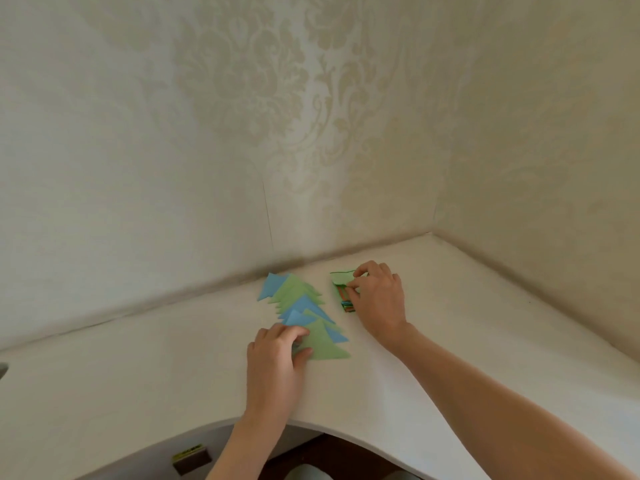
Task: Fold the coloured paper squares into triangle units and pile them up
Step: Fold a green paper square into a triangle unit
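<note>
Left hand (273,355) pinched the nearest green triangle (323,342); right hand (379,297) gripped the paper-square stack (343,292) near the white desk's (485,323) wallpapered far corner.

**Folded triangle units and unfolded paper stock: condition and position**

Triangle units (304,311): flat folded paper triangles, light green and light blue, laid overlapping in 1 row that runs from near the wall toward the viewer. Nearest unit (323,344) is green and lies uppermost, flat. Exact count cannot be told.

Paper squares (344,296): a small multicoloured stack just right of the row, apart from it. Top sheet (341,277) green, lifted and curled at the far end.
</note>
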A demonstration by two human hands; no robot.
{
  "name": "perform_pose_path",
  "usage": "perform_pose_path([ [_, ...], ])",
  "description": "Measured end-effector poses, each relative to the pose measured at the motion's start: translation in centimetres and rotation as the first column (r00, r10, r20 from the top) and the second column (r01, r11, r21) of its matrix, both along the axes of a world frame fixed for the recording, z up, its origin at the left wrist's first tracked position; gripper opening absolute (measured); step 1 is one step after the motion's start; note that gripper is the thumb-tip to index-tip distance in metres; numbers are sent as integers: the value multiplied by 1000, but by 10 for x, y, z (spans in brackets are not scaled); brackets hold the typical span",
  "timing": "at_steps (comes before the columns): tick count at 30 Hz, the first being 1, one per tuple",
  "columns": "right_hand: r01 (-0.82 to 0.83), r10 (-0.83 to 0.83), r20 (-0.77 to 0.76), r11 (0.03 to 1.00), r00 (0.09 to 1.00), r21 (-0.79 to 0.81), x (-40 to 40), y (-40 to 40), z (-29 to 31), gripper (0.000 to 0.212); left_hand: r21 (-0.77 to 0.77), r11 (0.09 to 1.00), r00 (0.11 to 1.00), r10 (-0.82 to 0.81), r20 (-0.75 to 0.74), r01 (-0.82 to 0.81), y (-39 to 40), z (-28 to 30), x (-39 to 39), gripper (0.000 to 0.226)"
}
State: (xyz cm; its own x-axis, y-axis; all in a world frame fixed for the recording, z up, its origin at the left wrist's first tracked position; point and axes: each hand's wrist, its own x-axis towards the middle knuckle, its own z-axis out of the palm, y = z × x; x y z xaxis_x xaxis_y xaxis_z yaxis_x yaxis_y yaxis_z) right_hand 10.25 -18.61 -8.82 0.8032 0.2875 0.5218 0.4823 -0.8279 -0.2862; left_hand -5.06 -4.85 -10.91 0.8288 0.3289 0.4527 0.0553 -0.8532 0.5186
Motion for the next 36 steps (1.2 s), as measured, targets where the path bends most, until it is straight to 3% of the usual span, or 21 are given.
perform_pose_path([
  [3,-4,6,-59,1000,998,31,2,-6,3,14,3,999,998,-49,31,49,-3,-2,2,25],
  [7,-19,42,-101,976,994,215,-2,-24,15,16,49,996,996,-81,38,79,-7,-6,2,22],
  [12,-67,19,149,943,989,325,-20,-76,39,10,117,990,993,-91,77,82,-23,4,1,22],
  [16,-100,45,238,969,970,225,-50,-122,34,12,16,984,981,-176,82,176,-53,15,7,23],
  [21,-90,82,72,989,994,119,-81,-153,2,15,-64,928,927,-359,112,367,-95,14,13,28],
  [24,-106,106,0,992,994,68,-93,-161,-11,12,-29,880,879,-472,73,475,-112,9,17,29],
  [26,-104,106,-30,993,994,63,-97,-163,-15,21,-19,856,856,-516,37,517,-118,4,20,28],
  [32,-140,157,-147,983,977,118,-96,-168,-17,32,-32,851,851,-524,-3,524,-122,-4,28,11],
  [36,-159,200,-215,968,956,192,-91,-171,-17,16,-42,874,875,-484,13,484,-125,-4,37,4],
])
